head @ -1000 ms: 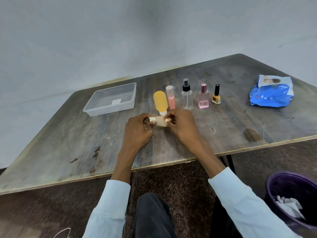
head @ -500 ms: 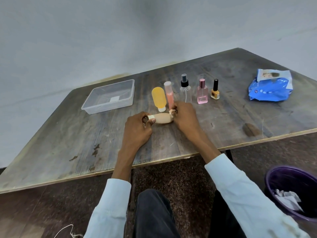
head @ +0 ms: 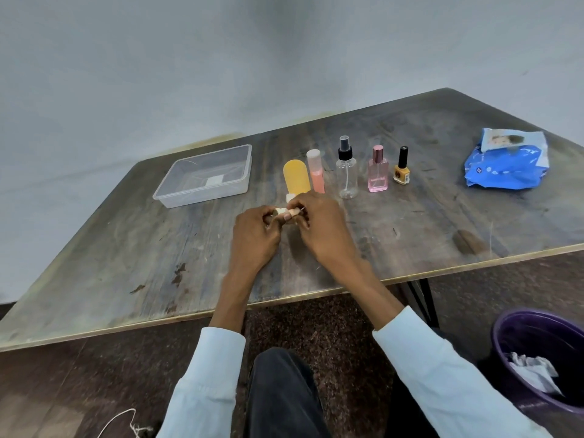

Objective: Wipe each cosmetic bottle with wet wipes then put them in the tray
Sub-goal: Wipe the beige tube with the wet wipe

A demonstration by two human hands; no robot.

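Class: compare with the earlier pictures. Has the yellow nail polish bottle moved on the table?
No. The yellow nail polish bottle stands just right of the pink perfume bottle, as before; only the camera shifted.

Clear tray (head: pixel 202 175), yellow-orange tube (head: pixel 296 178), peach-pink bottle (head: pixel 316 172), pink perfume (head: pixel 377 172), mustard polish with black cap (head: pixel 401 169), blue wipes pack (head: pixel 505 165), purple bin (head: pixel 543 349).

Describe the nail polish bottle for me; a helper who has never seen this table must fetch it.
On the wooden table, find the row of upright bottles beyond the hands. The nail polish bottle stands at the row's right end, nearest the blue wipes pack. It is the shortest: yellow, with a tall black cap.
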